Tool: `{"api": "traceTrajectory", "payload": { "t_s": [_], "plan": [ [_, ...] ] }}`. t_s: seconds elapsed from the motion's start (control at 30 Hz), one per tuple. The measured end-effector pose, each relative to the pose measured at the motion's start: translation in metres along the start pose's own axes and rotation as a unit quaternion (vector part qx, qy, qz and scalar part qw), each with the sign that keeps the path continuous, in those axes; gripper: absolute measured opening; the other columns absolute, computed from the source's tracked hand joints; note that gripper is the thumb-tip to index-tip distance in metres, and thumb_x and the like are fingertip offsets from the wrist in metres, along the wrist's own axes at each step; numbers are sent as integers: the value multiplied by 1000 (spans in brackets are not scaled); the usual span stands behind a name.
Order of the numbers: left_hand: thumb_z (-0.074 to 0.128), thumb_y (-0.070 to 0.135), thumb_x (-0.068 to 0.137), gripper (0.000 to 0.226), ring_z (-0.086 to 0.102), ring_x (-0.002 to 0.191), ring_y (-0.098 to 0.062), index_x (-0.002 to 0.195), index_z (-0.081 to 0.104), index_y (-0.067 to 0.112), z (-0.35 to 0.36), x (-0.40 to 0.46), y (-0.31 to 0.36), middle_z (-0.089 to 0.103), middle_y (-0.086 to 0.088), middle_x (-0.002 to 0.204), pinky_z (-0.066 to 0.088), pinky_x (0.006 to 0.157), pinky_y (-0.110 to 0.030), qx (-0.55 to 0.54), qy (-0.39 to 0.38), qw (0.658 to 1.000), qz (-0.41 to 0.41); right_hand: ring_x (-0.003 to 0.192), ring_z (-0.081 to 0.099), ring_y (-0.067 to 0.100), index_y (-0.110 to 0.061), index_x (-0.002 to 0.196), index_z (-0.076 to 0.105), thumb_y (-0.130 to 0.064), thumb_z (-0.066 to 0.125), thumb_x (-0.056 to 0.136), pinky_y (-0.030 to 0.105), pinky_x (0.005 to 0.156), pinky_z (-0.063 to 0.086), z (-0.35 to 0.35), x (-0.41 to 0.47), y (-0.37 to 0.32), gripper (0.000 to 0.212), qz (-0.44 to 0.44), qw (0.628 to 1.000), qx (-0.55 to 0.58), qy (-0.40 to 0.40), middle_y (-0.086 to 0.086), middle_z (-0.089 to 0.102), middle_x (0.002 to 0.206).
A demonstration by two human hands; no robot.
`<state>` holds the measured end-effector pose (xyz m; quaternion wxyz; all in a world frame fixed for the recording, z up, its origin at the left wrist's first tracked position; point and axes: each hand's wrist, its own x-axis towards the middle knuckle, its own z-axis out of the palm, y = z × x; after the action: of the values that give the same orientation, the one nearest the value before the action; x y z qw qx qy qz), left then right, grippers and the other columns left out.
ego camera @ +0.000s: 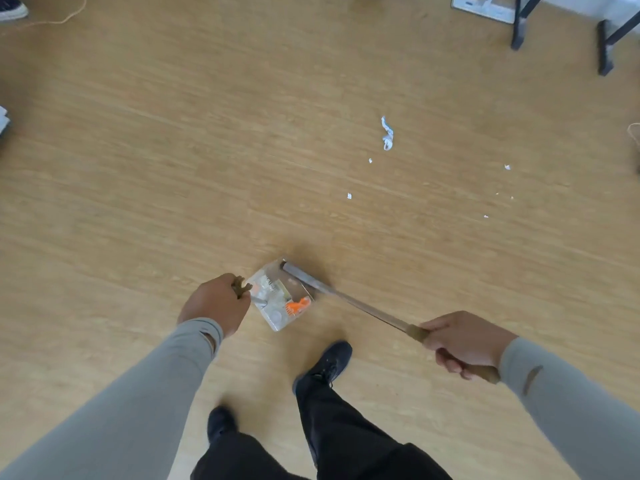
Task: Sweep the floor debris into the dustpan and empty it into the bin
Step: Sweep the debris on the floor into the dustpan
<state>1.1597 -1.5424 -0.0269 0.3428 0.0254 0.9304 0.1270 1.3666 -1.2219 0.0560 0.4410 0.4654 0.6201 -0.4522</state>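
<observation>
Left hand gripping dustpan handle, right hand gripping broom handle, broom head at dustpan mouth, paper scraps on floor.

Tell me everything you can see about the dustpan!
The dustpan looks like clear plastic and sits low on the wooden floor, in front of the person's shoes. The left hand grips its handle. Inside lie pale scraps and an orange piece. The broom head, on a long stick held by the right hand, rests at its far edge.
</observation>
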Motion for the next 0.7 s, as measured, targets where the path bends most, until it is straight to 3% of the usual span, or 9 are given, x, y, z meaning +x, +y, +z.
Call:
{"api": "traceTrajectory", "payload": {
  "t_s": [0.23, 0.33, 0.43, 0.53, 0.63, 0.7],
  "plan": [
    [57, 37, 95, 8, 64, 70, -20, 91, 57, 29, 2, -1, -4, 63, 6, 81, 57, 69, -33, -3, -1, 1000, 11, 50, 45, 20, -24, 134, 56, -9, 53, 97, 28, 46, 38, 3, -10, -3, 40, -37, 998, -45, 30, 9, 59, 62],
    [56, 36, 95, 8, 65, 70, -20, 94, 58, 28, 0, -1, -6, 65, 5, 81, 57, 69, -33, -6, -4, 1000, 15, 58, 34, 23, -18, 116, 65, -10, 48, 90, 34, 52, 29, 32, 15, -15, 32, -13, 993, -107, 41, 8, 48, 67],
    [55, 36, 97, 11, 64, 69, -20, 96, 58, 26, 1, -5, -9, 65, 3, 81, 54, 64, -31, -8, -9, 1000, 16, 54, 38, 24, -6, 111, 67, -6, 49, 84, 34, 53, 33, 56, 18, -31, 32, -6, 988, -152, 10, 8, 51, 65],
    [53, 38, 98, 14, 63, 71, -19, 95, 57, 25, -1, -9, -15, 64, 3, 82, 54, 64, -31, -1, -13, 1000, 25, 47, 42, 21, -6, 124, 63, -8, 51, 92, 28, 48, 37, 43, -5, -38, 34, 5, 998, -63, -8, 10, 57, 64],
    [52, 37, 98, 15, 63, 71, -20, 90, 57, 26, -11, -14, -22, 64, 2, 82, 56, 66, -33, -7, -24, 999, 35, 48, 39, 19, -13, 126, 62, -11, 54, 98, 29, 47, 34, 18, -39, -24, 29, 14, 998, 60, -7, 12, 55, 67],
    [52, 37, 97, 14, 64, 71, -20, 89, 57, 27, -23, -18, -25, 65, 2, 82, 58, 69, -35, -17, -26, 998, 46, 48, 41, 18, -16, 128, 55, -12, 56, 98, 28, 45, 35, 13, -60, -13, 30, 0, 997, 82, 13, 12, 57, 67]
  ]
}}
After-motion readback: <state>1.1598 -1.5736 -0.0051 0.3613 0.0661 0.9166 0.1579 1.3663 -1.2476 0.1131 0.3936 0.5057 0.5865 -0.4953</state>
